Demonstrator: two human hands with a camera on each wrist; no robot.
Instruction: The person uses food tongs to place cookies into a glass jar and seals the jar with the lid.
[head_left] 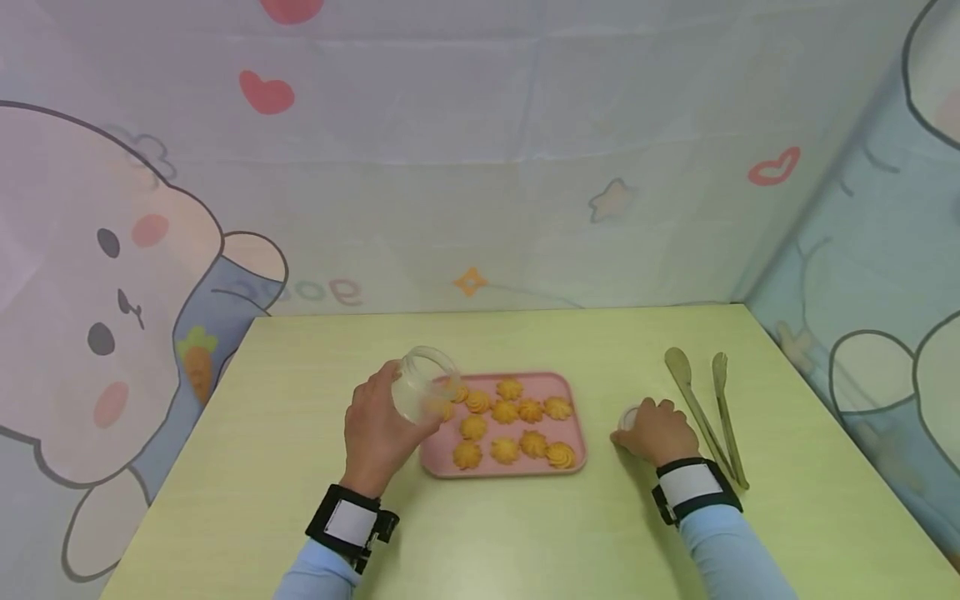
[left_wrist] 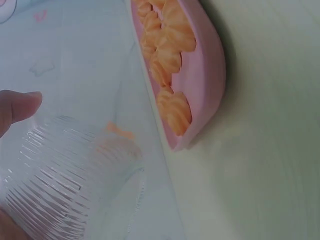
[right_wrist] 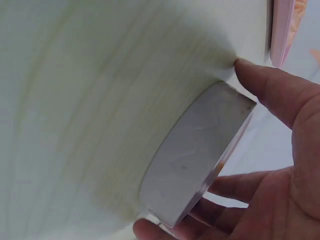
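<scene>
My left hand (head_left: 384,425) grips a clear jar (head_left: 417,392), tilted, with its mouth facing up and to the right. The jar is above the left end of a pink tray (head_left: 431,468) of golden piped cookies (head_left: 505,451). In the left wrist view the ribbed wall of the jar shows, and no contents can be made out. Right of the tray, my right hand (head_left: 660,433) holds a pale round lid (right_wrist: 192,155) by its rim, low at the tabletop, thumb on one side and fingers on the other. From the head view, the hand hides most of the lid.
A wooden spoon (head_left: 679,368) and a slimmer wooden utensil (head_left: 720,375) lie to the right of my right hand, their handle ends close together. The light yellow table (head_left: 510,533) meets a printed cloth backdrop (head_left: 450,208) at its back edge.
</scene>
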